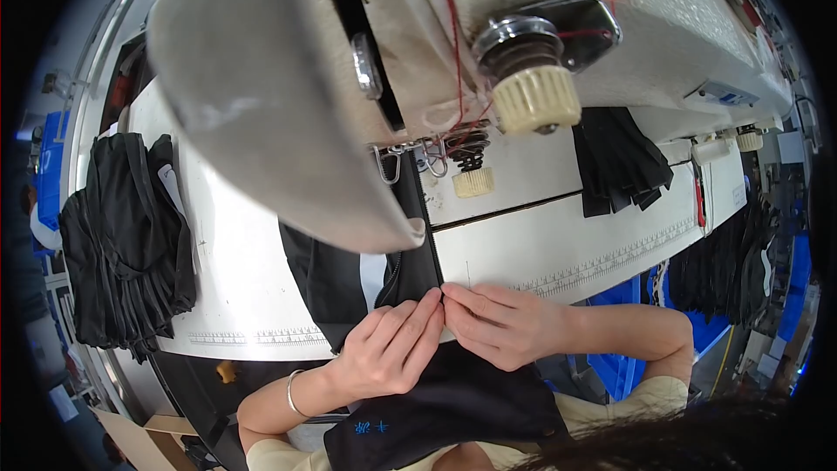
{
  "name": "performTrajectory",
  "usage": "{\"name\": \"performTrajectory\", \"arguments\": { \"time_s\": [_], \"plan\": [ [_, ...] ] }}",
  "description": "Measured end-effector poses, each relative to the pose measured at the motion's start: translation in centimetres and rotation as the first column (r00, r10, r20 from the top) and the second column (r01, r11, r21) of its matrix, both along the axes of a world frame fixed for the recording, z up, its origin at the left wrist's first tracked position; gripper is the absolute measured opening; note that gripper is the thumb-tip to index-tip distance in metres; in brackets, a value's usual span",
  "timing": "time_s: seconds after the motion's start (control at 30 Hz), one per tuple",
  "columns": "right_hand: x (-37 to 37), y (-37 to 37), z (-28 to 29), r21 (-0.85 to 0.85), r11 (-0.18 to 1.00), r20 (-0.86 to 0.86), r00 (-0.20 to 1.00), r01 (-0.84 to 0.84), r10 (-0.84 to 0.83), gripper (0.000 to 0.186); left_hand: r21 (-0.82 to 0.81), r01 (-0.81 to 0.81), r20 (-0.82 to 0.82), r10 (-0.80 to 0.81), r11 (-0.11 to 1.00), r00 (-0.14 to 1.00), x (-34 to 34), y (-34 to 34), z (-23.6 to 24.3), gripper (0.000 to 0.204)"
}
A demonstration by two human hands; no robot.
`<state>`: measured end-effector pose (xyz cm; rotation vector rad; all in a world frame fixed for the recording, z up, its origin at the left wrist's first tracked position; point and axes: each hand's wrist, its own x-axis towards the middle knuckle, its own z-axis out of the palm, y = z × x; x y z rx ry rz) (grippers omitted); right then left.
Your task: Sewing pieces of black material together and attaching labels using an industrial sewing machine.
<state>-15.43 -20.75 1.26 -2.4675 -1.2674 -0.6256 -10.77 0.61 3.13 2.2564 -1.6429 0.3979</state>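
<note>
A black fabric piece [327,275] with a pale grey stripe lies on the white table under the sewing machine [235,96]. Along its right side a black zipper tape [432,240] runs from beneath the machine head toward me. My left hand [392,349] pinches the near end of this tape between thumb and fingers, with the fabric beside it. Fingertips of my right hand [501,323] are closed on the same end, touching those of the left. The machine's needle area is hidden behind its pale cover. Red thread [455,44] passes through the guides and tension knob [536,96].
Stacked black fabric pieces [131,244] lie at the table's left. More black strips [619,161] rest right of the machine head. A printed ruler [602,269] follows the front edge. Blue bins [615,366] stand below on the right, near hanging black pieces [724,270].
</note>
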Motion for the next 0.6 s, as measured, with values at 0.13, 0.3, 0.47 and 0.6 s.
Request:
{"name": "performTrajectory", "arguments": {
  "time_s": [0.13,0.3,0.47,0.6],
  "plan": [
    [0.2,0.0,0.2,-0.005,1.000,-0.020,1.000,-0.003,0.003,0.027,-0.005,0.014,-0.036,-0.014,1.000,0.999,0.5,0.0,0.0,0.029],
    [0.0,-0.1,0.7,-0.042,0.999,-0.075,0.997,-0.017,0.014,0.029,-0.017,-0.009,-0.121,0.007,1.000,0.993,0.3,0.2,-0.1,0.028],
    [1.5,-0.4,1.2,-0.059,0.998,-0.123,0.992,0.003,-0.010,0.035,0.004,0.051,-0.124,-0.050,0.999,0.991,2.7,0.1,-0.4,0.034],
    [3.8,-0.4,0.0,0.071,0.997,-0.143,0.989,0.043,-0.032,0.034,0.067,0.080,-0.121,-0.071,0.995,0.990,5.7,0.1,-0.6,0.036]
  ]
}}
